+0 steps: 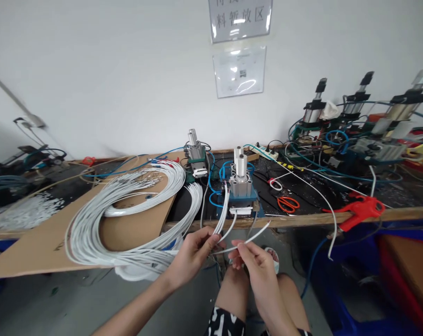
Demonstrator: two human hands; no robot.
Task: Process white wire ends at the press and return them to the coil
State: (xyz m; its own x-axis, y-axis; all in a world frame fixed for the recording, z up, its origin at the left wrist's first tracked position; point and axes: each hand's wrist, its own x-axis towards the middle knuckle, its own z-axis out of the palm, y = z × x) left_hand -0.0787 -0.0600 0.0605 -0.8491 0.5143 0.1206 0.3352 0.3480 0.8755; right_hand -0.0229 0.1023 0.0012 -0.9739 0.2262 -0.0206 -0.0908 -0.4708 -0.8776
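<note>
Separating one white wire from the bundle

The left hand (192,254) is gripping the white wire bundle (127,219); the right hand (255,263), at 3 o'clock, is pinching a single wire (256,234). Pulling straight should avoid tangling.

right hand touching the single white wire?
Touching. Head view: the right hand pinches the single white wire between its fingertips; no gap shows.

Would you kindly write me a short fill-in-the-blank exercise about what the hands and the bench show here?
1. The left hand grips several white wires from a bundle coiled on a sheet of ____.
2. The right hand pinches a single ____ wire.
3. The scissors on the bench have ____ handles.
4. A red ____ gun lies at the bench edge.

Missing words: cardboard; white; orange; air
</note>
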